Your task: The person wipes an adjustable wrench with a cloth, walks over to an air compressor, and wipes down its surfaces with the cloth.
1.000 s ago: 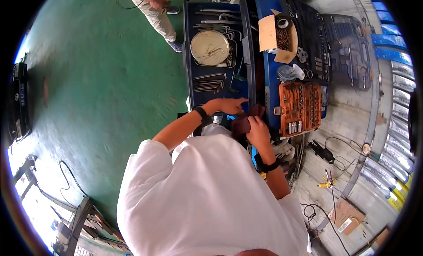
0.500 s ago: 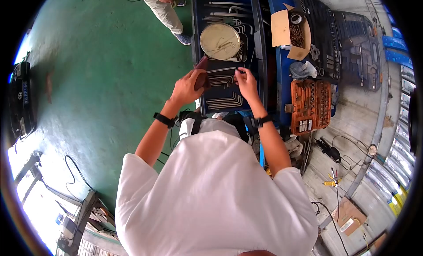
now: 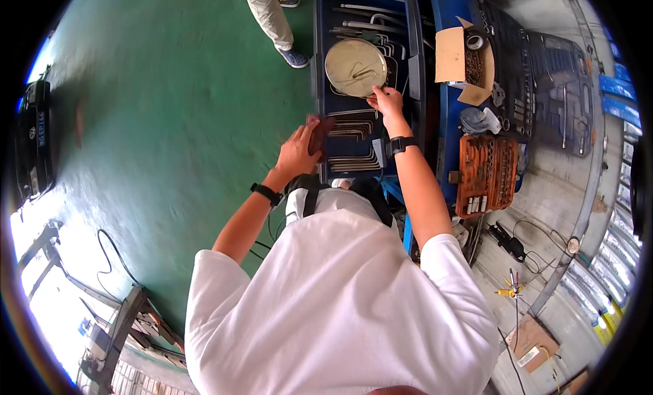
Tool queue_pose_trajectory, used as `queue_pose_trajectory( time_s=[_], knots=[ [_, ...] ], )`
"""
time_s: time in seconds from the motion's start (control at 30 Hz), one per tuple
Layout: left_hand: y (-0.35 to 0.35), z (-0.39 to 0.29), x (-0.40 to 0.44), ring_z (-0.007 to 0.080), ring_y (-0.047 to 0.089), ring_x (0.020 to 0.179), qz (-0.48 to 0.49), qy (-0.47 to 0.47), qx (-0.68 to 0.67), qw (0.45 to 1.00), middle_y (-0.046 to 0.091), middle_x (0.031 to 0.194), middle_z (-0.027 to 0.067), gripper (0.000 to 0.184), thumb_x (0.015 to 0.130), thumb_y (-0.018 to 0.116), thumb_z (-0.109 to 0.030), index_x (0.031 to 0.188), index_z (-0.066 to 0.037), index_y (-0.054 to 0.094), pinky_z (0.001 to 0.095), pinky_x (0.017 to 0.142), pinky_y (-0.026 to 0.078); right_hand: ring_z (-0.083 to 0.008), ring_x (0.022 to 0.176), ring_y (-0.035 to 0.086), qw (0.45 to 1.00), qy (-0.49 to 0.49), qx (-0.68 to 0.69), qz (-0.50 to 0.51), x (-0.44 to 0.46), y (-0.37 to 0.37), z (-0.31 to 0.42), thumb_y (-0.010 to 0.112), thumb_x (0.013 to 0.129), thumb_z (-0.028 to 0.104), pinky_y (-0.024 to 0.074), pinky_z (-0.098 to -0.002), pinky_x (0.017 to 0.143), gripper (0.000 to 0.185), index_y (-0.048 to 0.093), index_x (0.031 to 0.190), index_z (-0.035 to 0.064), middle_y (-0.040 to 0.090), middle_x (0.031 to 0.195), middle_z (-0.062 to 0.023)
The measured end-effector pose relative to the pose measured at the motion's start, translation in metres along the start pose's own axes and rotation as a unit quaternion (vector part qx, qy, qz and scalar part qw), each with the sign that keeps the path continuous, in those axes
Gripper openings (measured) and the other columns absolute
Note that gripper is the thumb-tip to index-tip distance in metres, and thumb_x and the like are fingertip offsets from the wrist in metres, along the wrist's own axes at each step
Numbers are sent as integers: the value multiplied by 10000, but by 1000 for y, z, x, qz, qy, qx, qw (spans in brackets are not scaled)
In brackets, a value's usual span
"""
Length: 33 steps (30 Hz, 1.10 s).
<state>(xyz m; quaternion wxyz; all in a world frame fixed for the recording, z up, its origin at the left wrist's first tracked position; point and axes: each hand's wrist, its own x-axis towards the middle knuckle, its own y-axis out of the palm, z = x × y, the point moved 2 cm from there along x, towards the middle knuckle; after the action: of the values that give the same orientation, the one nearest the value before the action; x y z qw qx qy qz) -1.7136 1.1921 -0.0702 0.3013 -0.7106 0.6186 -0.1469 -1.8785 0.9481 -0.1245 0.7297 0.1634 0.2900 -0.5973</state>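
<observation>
Two bare hands reach over an open blue drawer (image 3: 317,48), each busy at a different spot. The left hand (image 3: 297,153) is closed around a dark red cloth (image 3: 316,138), which it holds at the drawer's near-left edge, just beside the ends of the L-shaped hex keys (image 3: 352,127) laid in a row there. The right hand (image 3: 387,104) has its fingers bent at the lower right rim of a round pale dish (image 3: 345,57); whether they actually pinch the rim or only touch it, I cannot tell. The dish lies towards the middle of the drawer and has a few small bent keys (image 3: 364,74) on it. A second row of hex keys (image 3: 354,165) lies nearer the person's body, and longer bars (image 3: 373,19) lie beyond the dish. To the right of the drawer, on a blue surface (image 3: 449,126), stand an open cardboard box (image 3: 449,55) holding small brownish pieces and a black roll (image 3: 482,41), and nearer the body an open orange socket case (image 3: 486,170). Beyond the drawer's far-left side, another person's pale trouser leg (image 3: 271,17) and blue shoe (image 3: 294,58) show on the green floor (image 3: 177,109)
</observation>
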Motion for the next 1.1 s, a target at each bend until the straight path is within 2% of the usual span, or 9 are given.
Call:
queue_pose_trajectory(
  time_s=[0.07,0.17,0.27,0.5,0.8,0.9,0.97,1.0,1.1],
  knots=[
    [-5,3,13,399,564,1049,-56,-40,-23,997,552,1138,179,759,713,687,-153,1408,-120,383,459,857,508,-242,717,703,1000,-5,5,-11,-2,2,2,657,890,83,619,-338,657,193,626,940,-101,681,848,-161],
    [-6,10,33,404,564,1032,-151,-78,-52,984,550,1136,181,749,719,684,-155,1406,-127,388,458,857,504,-245,721,701,998,-29,-42,-20,-4,6,10,649,881,67,621,-347,641,186,631,904,-116,680,851,-167],
    [4,23,38,415,560,1051,-101,-45,-22,994,559,1150,199,779,715,689,-173,1422,-103,370,467,870,500,-238,778,705,995,-38,-95,-7,4,4,7,624,886,61,623,-319,663,183,632,943,-113,686,924,-168],
    [0,21,-1,439,571,1082,77,-23,3,997,539,1283,240,867,723,693,-204,1476,-66,288,463,898,504,-229,717,702,995,-64,-75,4,-5,-12,2,631,873,43,621,-315,634,173,638,901,-127,688,858,-162],
    [10,10,-22,393,580,1049,93,-15,3,996,583,1185,207,822,749,696,-195,1464,-67,310,451,877,501,-226,667,711,994,-79,-70,-34,-60,-67,-38,686,800,71,610,-328,595,191,633,837,-109,693,775,-160],
    [7,16,-7,387,587,1027,22,13,21,999,599,1154,194,800,730,698,-167,1445,-75,351,449,866,503,-194,689,686,991,-51,-117,-44,-98,-78,-43,652,847,42,601,-307,624,156,619,902,-101,683,819,-144],
    [6,22,12,385,589,1022,-59,27,22,998,614,1123,187,781,711,701,-151,1425,-83,394,446,875,502,-175,669,683,982,-91,-154,-54,-110,-85,-55,670,835,49,592,-305,613,162,631,890,-98,681,772,-124],
    [-3,15,22,379,587,1055,-30,-57,-21,998,618,1143,188,778,702,704,-144,1420,-84,410,437,900,495,-158,657,682,979,-100,-167,-68,-109,-88,-66,678,826,45,580,-302,601,151,643,886,-89,684,754,-109],
    [-5,34,52,377,585,1082,-77,-49,-7,996,610,1193,193,805,695,706,-150,1435,-90,395,432,922,489,-168,659,694,956,-131,-250,-77,-113,-94,-83,700,810,81,573,-317,597,190,648,893,-82,695,753,-128]
  ],
)
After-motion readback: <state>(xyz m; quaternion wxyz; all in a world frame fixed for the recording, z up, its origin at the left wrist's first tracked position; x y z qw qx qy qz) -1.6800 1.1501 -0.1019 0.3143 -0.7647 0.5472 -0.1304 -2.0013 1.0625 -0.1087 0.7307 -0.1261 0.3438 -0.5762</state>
